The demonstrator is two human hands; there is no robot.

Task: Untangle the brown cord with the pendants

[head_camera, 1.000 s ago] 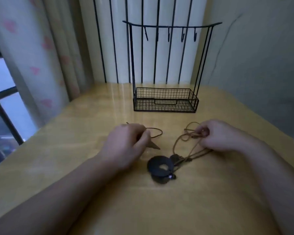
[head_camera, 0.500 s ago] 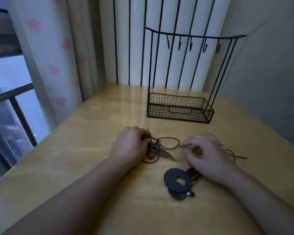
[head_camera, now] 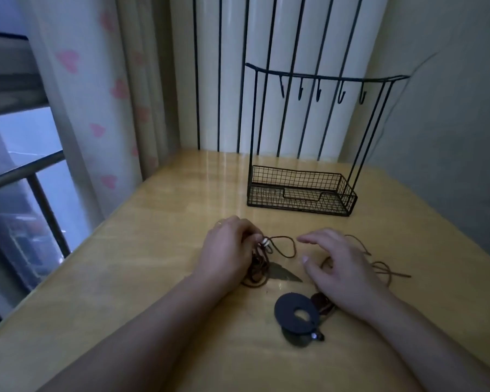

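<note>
A thin brown cord (head_camera: 286, 247) lies in loops on the yellow wooden table (head_camera: 159, 250). My left hand (head_camera: 227, 251) grips a bunched part of it beside a small white bead (head_camera: 265, 243). A grey leaf-shaped pendant (head_camera: 283, 273) lies just below that bunch. A dark ring-shaped pendant (head_camera: 296, 312) rests nearer to me, over a second dark disc. My right hand (head_camera: 340, 267) hovers with fingers spread over another stretch of the cord (head_camera: 385, 268), holding nothing.
A black wire rack (head_camera: 300, 193) with a mesh basket and several hooks on a top bar stands at the back of the table. A curtain with pink hearts (head_camera: 96, 108) and a window rail are at the left. A wall is on the right.
My right hand let go of the cord bundle it pinched and now hovers with spread fingers. My left hand gathered cord into a bunch. The camera tilted up and left.
</note>
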